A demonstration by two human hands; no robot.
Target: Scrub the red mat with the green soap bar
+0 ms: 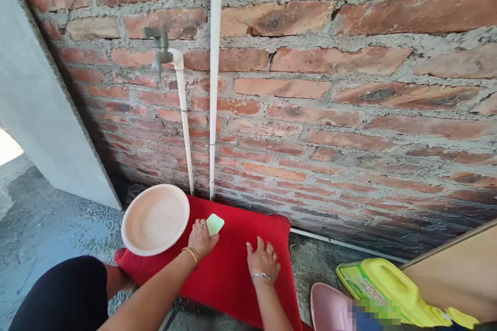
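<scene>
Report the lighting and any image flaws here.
Head view: a white patch at the left edge is overexposed; head view: deep shadow on the brick wall beside the grey board; head view: blocky pixelation covers part of the yellow jug; head view: left hand and right hand look fairly sharp.

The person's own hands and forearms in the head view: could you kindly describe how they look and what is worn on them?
Both hands are bare, with no gloves, and no sleeves show on the forearms. The left hand has a gold-coloured bangle at its wrist. The right hand has a silver-coloured bracelet at its wrist and what looks like a gold-coloured ring.
</scene>
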